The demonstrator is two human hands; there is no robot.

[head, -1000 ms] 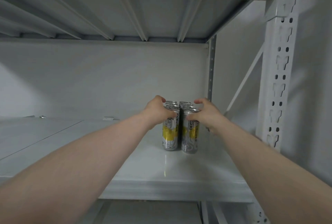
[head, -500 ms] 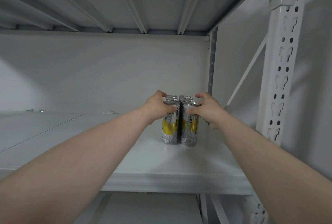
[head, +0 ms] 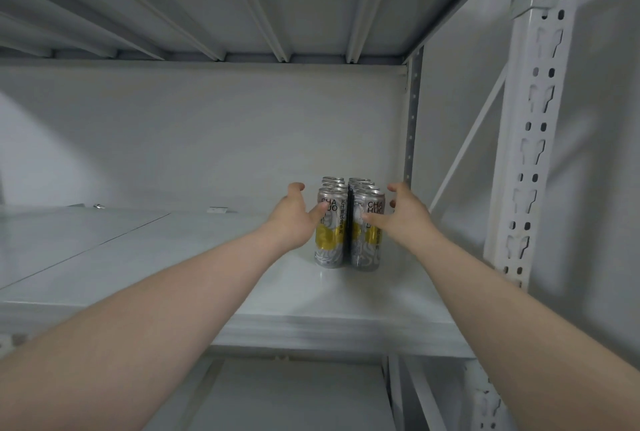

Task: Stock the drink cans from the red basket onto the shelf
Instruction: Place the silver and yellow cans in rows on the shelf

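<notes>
Two rows of slim silver-and-yellow drink cans stand upright on the white shelf [head: 173, 257], close to its right end. The front left can [head: 330, 243] and the front right can [head: 367, 247] touch side by side, with several more cans behind them. My left hand [head: 294, 216] is spread just left of the front left can, its thumb lying across the can's face. My right hand [head: 401, 212] is spread just right of the front right can, thumb against its face. Neither hand grips a can. The red basket is out of view.
A white perforated upright post [head: 533, 140] and a diagonal brace [head: 467, 140] stand to the right of the cans. The rear post [head: 412, 119] is just behind them. The upper shelf's ribbed underside [head: 242, 15] hangs overhead. The shelf's front lip [head: 311, 330] runs below my forearms.
Both hands have let go of the front cans' tops and opened out to the sides. The cans stay in place on the shelf.
</notes>
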